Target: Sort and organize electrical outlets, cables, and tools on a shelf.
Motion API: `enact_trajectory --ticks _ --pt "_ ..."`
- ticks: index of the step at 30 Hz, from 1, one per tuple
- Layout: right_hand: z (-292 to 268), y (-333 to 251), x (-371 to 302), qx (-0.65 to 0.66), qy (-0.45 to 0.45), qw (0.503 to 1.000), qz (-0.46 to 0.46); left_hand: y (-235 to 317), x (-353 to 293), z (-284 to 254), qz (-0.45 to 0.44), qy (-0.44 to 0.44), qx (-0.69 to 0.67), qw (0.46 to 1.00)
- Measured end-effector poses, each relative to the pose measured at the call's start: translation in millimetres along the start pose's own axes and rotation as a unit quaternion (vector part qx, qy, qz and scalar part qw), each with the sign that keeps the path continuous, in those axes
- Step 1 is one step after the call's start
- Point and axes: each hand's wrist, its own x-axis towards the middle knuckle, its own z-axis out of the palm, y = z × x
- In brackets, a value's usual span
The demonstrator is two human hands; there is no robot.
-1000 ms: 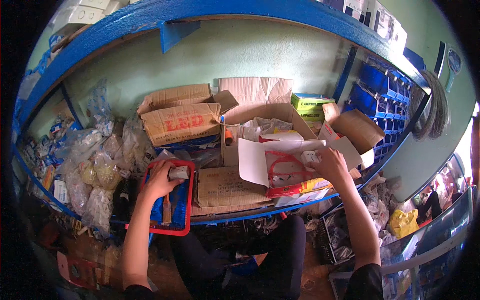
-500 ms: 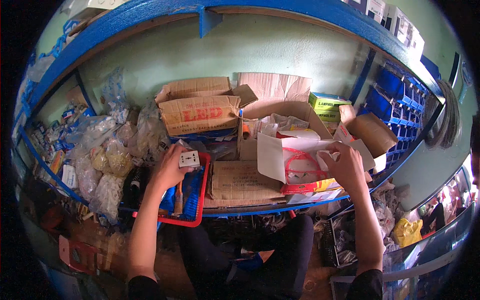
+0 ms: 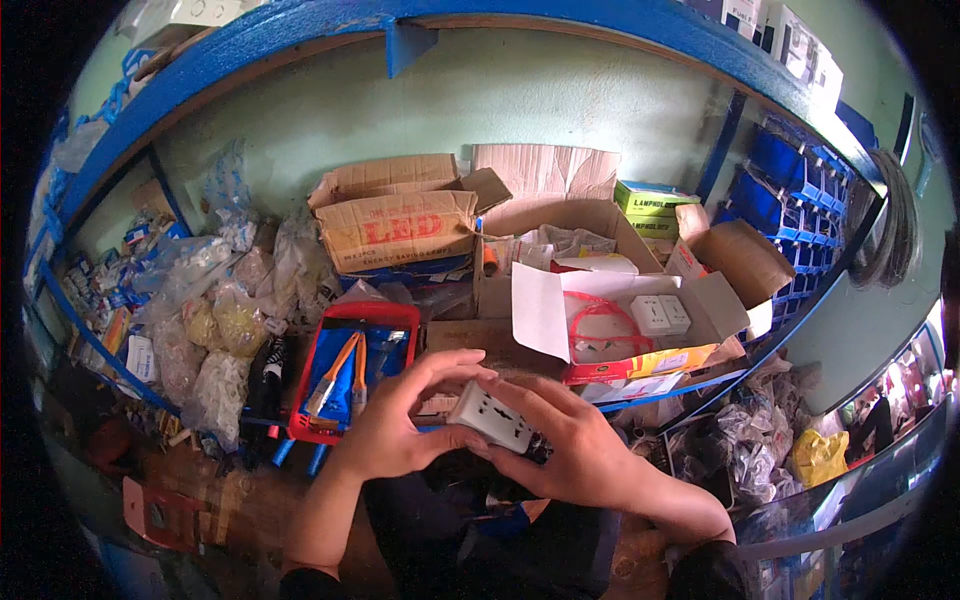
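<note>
My left hand [image 3: 395, 432] and my right hand [image 3: 580, 445] meet in front of the shelf, both closed around a white socket outlet [image 3: 492, 420] with black slots. The outlet is tilted, its slotted face partly visible between my thumbs and fingers. Beyond my right hand stands an open white box [image 3: 540, 318] with a yellow and red front. Two white socket outlets [image 3: 661, 314] sit side by side in it, beside a loop of red strip [image 3: 600, 322]. Nearer my left hand is a red tray [image 3: 412, 325] with a blue lining and an orange-handled tool [image 3: 336, 372].
Cardboard boxes [image 3: 400, 228] stand along the wall, with green boxes [image 3: 655, 205] at their right. Bulging plastic bags [image 3: 215, 320] crowd the left side. A blue beam [image 3: 560, 18] runs overhead, and blue bins [image 3: 790, 190] hang at the right.
Both hands have come together at the lower middle, bringing the socket outlet from the left. My right hand has left the box, where two outlets now show. The red tray has shifted.
</note>
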Motion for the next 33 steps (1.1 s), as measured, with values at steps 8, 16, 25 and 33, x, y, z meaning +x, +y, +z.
enact_trajectory --ticks 8,16,25,33 --pt "-61.2 56.1 -10.8 0.014 0.185 0.957 0.222 -22.2 -16.0 -36.6 -0.023 0.149 0.280 0.948" --pt "-87.3 180.4 8.8 -0.185 0.139 0.910 0.343 -128.6 -40.8 -120.5 -0.256 0.191 0.519 0.793" --pt "-64.2 202.5 7.4 -0.325 0.079 0.885 0.324 -120.7 -34.7 -97.5 -0.256 0.135 0.486 0.825" --pt "-65.1 195.3 13.7 -0.336 0.062 0.871 0.354 -117.2 -34.3 -86.4 -0.253 0.164 0.577 0.759"
